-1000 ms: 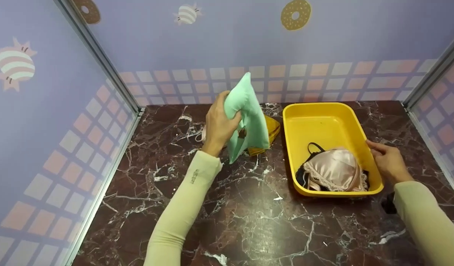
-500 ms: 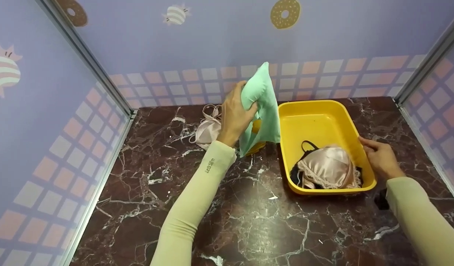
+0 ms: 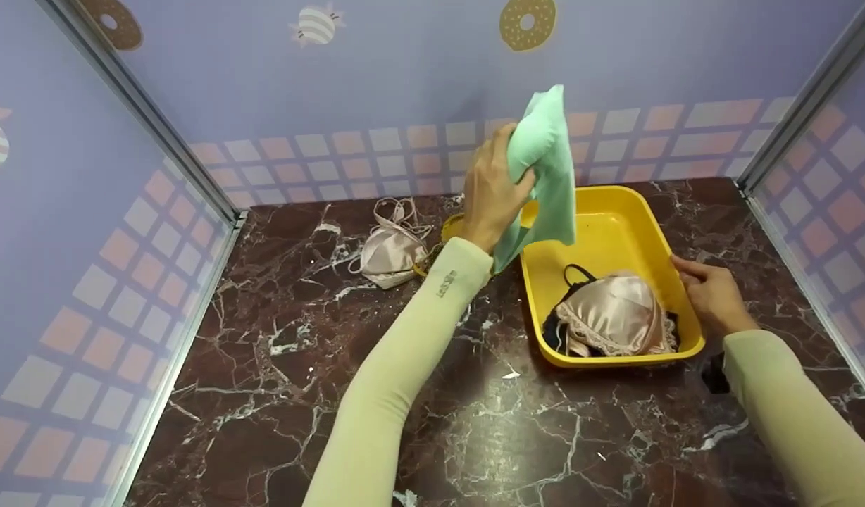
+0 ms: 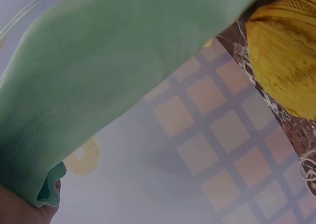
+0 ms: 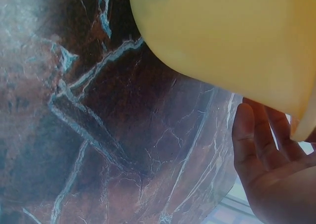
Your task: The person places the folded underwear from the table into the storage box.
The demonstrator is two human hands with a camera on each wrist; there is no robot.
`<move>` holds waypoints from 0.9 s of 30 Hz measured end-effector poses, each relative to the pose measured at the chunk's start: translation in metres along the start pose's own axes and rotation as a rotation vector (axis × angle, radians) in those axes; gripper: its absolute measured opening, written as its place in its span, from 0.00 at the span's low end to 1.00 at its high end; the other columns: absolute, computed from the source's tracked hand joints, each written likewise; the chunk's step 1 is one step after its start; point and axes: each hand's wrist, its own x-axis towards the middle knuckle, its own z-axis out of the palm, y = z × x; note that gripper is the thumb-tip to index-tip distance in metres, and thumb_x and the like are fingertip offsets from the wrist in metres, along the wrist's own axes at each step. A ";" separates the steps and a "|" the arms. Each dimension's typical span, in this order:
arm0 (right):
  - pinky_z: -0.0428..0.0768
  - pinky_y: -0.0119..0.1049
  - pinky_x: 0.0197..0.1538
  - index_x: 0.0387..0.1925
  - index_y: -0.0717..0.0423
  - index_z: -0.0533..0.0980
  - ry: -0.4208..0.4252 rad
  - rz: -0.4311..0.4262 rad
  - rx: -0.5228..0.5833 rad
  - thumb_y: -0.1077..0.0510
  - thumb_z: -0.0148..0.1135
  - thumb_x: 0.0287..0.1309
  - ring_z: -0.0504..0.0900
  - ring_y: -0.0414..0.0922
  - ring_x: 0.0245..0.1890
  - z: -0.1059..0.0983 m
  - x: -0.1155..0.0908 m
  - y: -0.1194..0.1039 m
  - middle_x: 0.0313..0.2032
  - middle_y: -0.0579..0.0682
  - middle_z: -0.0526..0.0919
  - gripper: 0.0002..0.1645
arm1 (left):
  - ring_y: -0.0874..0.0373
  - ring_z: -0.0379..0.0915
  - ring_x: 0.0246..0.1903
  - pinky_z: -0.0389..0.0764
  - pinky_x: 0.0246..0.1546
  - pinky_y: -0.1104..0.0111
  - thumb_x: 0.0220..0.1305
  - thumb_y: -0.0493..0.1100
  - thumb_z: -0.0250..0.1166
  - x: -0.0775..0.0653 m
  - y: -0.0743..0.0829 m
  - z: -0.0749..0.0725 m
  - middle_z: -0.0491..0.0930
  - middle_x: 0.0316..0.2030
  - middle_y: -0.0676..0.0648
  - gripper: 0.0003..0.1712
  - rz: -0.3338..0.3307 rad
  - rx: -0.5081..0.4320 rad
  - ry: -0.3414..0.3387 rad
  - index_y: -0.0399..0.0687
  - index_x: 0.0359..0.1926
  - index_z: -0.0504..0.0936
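My left hand [image 3: 494,189] grips a mint-green bra [image 3: 551,172], raised above the table at the tray's left side. Its cloth hangs down past my fingers and fills much of the left wrist view. Below, partly hidden by my left forearm, lies a mustard-yellow garment [image 4: 284,51], cup-shaped with a lacy edge. My right hand [image 3: 714,296] holds the right rim of the yellow tray [image 3: 668,264]; the right wrist view shows fingers [image 5: 244,122] against its outer side. Inside the tray's near end sits a pink satin bra [image 3: 612,313] with lace trim, over something black [image 3: 556,331].
Another pink satin bra [image 3: 391,253] with thin straps lies on the dark marbled table [image 3: 277,394], left of my left forearm. Patterned purple walls [image 3: 404,77] close in the back and both sides.
My left hand has moved right and up with the mint-green bra, from over the mustard garment toward the tray. The pink bra at left has come into sight. My right hand stays on the rim.
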 end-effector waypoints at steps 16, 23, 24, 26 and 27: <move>0.72 0.37 0.41 0.59 0.47 0.61 -0.007 0.040 0.068 0.58 0.40 0.62 0.71 0.48 0.45 0.006 0.005 -0.001 0.55 0.55 0.65 0.23 | 0.59 0.64 0.39 0.65 0.40 0.74 0.48 0.50 0.63 0.007 0.021 0.078 0.68 0.41 0.49 0.32 0.154 0.075 0.084 0.50 0.54 0.62; 0.73 0.35 0.40 0.58 0.48 0.63 0.032 0.040 0.055 0.59 0.41 0.62 0.72 0.48 0.44 0.005 0.004 0.001 0.55 0.55 0.67 0.22 | 0.58 0.63 0.43 0.62 0.44 0.70 0.48 0.51 0.63 -0.001 0.014 0.106 0.67 0.43 0.50 0.32 0.229 0.135 0.050 0.52 0.54 0.63; 0.73 0.35 0.40 0.58 0.47 0.63 0.033 0.042 0.054 0.59 0.41 0.62 0.72 0.47 0.44 0.004 0.004 0.001 0.55 0.54 0.66 0.22 | 0.57 0.63 0.43 0.62 0.44 0.69 0.48 0.51 0.63 -0.005 0.011 0.111 0.68 0.43 0.50 0.32 0.229 0.159 0.027 0.52 0.54 0.63; 0.71 0.36 0.41 0.58 0.48 0.63 0.036 0.029 0.032 0.58 0.40 0.62 0.71 0.48 0.45 0.003 0.004 0.002 0.55 0.55 0.65 0.22 | 0.58 0.63 0.43 0.62 0.42 0.68 0.46 0.52 0.64 -0.014 0.005 0.120 0.68 0.43 0.51 0.33 0.216 0.223 -0.039 0.53 0.54 0.63; 0.70 0.37 0.41 0.58 0.48 0.63 0.040 0.023 0.022 0.58 0.39 0.62 0.70 0.48 0.45 0.002 0.003 0.002 0.55 0.55 0.65 0.22 | 0.58 0.63 0.42 0.62 0.40 0.68 0.46 0.52 0.64 -0.018 0.002 0.125 0.68 0.43 0.52 0.33 0.207 0.255 -0.077 0.54 0.54 0.63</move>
